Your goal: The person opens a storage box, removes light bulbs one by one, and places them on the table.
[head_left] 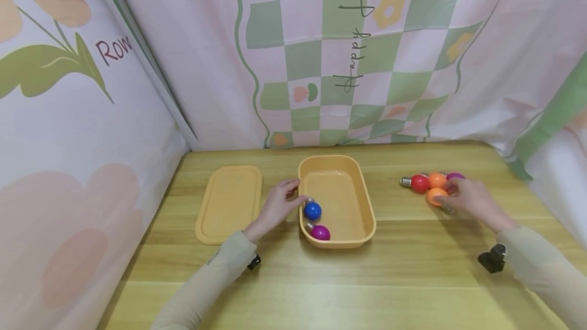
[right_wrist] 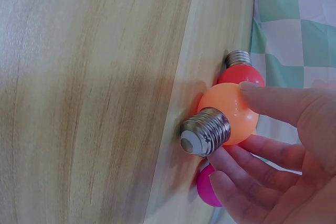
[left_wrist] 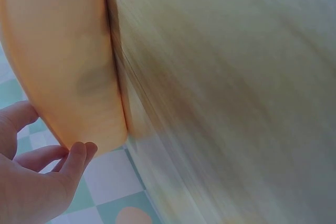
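Observation:
My left hand (head_left: pixel 277 202) pinches the left rim of a yellow-orange plastic box (head_left: pixel 337 208), its thumb at the rim and its fingers by the outer wall. Inside the box, along its left side, lie a blue light bulb (head_left: pixel 313 211) and a magenta light bulb (head_left: pixel 321 232). To the right of the box, my right hand (head_left: pixel 474 200) holds an orange light bulb (right_wrist: pixel 231 111) between thumb and fingers, its metal screw base (right_wrist: pixel 207 132) facing the wrist camera. Just beyond it are a red bulb (head_left: pixel 419 184), a second orange bulb (head_left: pixel 437 180) and another magenta bulb (head_left: pixel 455 176), partly hidden.
A flat yellow-orange lid (head_left: pixel 229 202) lies on the wooden table (head_left: pixel 321 289) left of the box. Behind the table hangs a checkered cloth (head_left: pixel 339 55), and a floral cloth (head_left: pixel 69 192) covers the left side.

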Available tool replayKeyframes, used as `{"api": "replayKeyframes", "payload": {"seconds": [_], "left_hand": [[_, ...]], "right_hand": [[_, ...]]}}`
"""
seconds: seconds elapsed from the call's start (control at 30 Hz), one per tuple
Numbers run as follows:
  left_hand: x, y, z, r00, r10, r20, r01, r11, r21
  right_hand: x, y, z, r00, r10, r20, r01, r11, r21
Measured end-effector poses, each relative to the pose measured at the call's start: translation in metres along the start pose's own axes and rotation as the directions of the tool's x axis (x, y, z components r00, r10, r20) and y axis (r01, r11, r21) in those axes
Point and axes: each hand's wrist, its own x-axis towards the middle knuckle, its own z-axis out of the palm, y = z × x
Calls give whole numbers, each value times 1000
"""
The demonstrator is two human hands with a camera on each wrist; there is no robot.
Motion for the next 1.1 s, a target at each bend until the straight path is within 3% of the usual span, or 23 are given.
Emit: {"api": "replayKeyframes", "payload": {"seconds": [1.1], "left_hand": [[-1, 2, 0, 1000, -31, 2, 31, 999, -17]], "right_hand": [[4, 4, 2, 999, 37, 1, -37, 999, -16]]}}
